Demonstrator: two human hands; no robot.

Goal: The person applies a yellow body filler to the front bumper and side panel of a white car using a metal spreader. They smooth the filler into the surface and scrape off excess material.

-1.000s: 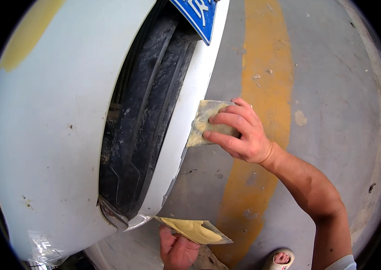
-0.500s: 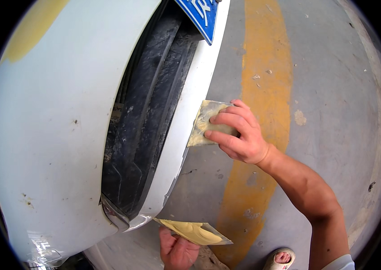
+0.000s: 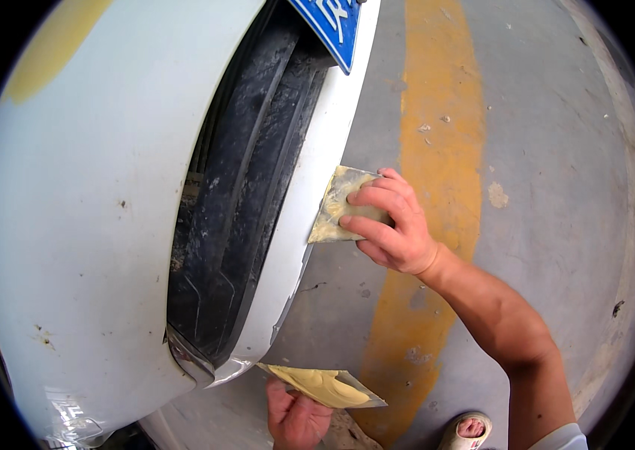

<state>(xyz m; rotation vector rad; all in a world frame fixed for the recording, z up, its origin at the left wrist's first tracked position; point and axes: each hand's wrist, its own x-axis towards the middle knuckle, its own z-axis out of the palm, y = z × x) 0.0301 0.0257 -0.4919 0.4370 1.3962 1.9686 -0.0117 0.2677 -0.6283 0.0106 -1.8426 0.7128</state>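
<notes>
Right hand (image 3: 400,229): gripping a thin, square, grey spreader (image 3: 330,214) smeared with pale yellow paste, two fingers apart on its face, thumb's placement impossible to tell; spreader's left edge set at the outer edge of a white, glossy car bumper (image 3: 285,255). Left hand (image 3: 298,420): fingers pinching the near edge of a flat grey plate (image 3: 364,391) bearing thick yellow paste (image 3: 317,384), below the bumper's lower corner in view.

The grey, yellow-striped floor (image 3: 550,187) bears a sandalled foot (image 3: 470,428).
</notes>
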